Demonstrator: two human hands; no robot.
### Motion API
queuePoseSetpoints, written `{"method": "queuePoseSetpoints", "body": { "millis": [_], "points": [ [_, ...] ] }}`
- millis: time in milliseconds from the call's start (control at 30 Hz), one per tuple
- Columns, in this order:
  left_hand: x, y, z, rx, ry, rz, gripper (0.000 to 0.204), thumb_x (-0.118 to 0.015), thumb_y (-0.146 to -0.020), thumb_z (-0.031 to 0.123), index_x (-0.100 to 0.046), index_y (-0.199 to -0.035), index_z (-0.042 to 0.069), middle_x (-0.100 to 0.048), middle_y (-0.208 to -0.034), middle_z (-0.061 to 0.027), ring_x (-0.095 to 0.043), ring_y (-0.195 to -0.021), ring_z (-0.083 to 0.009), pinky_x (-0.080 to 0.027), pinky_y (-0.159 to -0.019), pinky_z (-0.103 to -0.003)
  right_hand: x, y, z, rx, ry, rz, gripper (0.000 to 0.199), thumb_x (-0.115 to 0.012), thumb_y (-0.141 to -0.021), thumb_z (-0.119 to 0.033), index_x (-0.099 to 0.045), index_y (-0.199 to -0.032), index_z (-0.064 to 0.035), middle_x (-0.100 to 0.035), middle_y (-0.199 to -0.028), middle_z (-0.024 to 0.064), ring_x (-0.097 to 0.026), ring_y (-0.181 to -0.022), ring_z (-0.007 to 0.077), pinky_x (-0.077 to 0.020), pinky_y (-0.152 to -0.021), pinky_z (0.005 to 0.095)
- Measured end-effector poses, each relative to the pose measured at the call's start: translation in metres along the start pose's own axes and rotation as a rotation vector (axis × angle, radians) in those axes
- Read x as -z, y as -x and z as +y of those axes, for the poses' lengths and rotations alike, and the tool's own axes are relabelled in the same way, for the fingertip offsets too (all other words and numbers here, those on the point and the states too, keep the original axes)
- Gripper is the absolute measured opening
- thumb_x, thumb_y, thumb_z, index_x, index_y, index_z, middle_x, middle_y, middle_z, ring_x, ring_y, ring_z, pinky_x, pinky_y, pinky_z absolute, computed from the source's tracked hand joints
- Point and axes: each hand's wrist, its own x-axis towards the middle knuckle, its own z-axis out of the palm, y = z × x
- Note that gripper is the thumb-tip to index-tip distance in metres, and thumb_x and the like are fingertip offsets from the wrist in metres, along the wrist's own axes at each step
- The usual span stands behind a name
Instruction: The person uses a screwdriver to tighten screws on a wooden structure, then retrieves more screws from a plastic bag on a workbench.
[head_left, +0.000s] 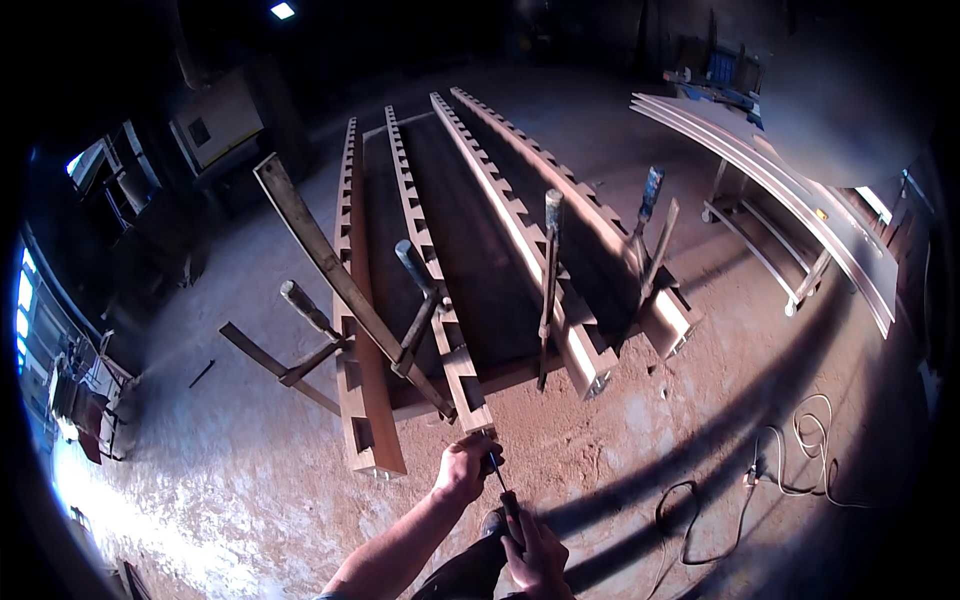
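My right hand is wrapped round the dark handle of a screwdriver. Its thin shaft points up and away toward the near end of a notched wooden beam, the second from the left. At that beam end my left hand has its fingers curled in close to the screwdriver's tip. Whatever those fingers pinch is too small and covered to make out. Just left of my left hand ends another notched beam, with small metal pieces sticking out of its end face. A bar clamp stands tilted across these two beams.
Farther right lie two more notched beams, also with bar clamps. A wheeled rack carries long pale boards. On the dusty floor at right, a cable lies in loops. A cabinet stands at the back left.
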Motion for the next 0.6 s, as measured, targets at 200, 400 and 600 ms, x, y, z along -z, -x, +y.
{"method": "queuePoseSetpoints", "body": {
  "millis": [200,400,600],
  "points": [
    [-0.012,0.007,0.010,0.097,0.113,-0.007,0.017,-0.060,-0.085,0.003,-0.060,-0.101,-0.004,-0.063,-0.086,-0.0106,-0.064,-0.074,-0.0207,-0.055,-0.068,-0.031,0.011,0.003,-0.009,-0.521,-1.120,-0.297,0.030,-0.041,-0.095,-0.042,-0.053,-0.091,-0.0151,-0.026,-0.046,-0.0029,-0.029,-0.035,0.0120,-0.0224,-0.037,0.0256],
    [-0.011,0.006,0.011,0.064,0.116,0.032,0.016,-0.063,-0.081,-0.001,-0.061,-0.097,-0.004,-0.063,-0.083,-0.0103,-0.064,-0.071,-0.0204,-0.055,-0.064,-0.029,0.000,0.003,0.003,-0.287,-0.259,-0.041,0.025,-0.050,-0.093,-0.035,-0.053,-0.102,-0.0114,-0.046,-0.056,0.0003,-0.039,-0.039,0.0151,-0.0350,-0.040,0.0297],
    [-0.010,0.010,0.014,0.120,0.077,-0.059,0.027,-0.060,-0.087,0.006,-0.057,-0.113,-0.001,-0.063,-0.092,-0.0100,-0.062,-0.082,-0.0197,-0.053,-0.072,-0.031,-0.002,0.001,0.010,-0.474,-1.518,-0.515,0.040,-0.043,-0.097,-0.037,-0.045,-0.134,-0.0222,-0.033,-0.051,-0.0061,-0.028,-0.040,0.0076,-0.0297,-0.040,0.0250]
  ]
}}
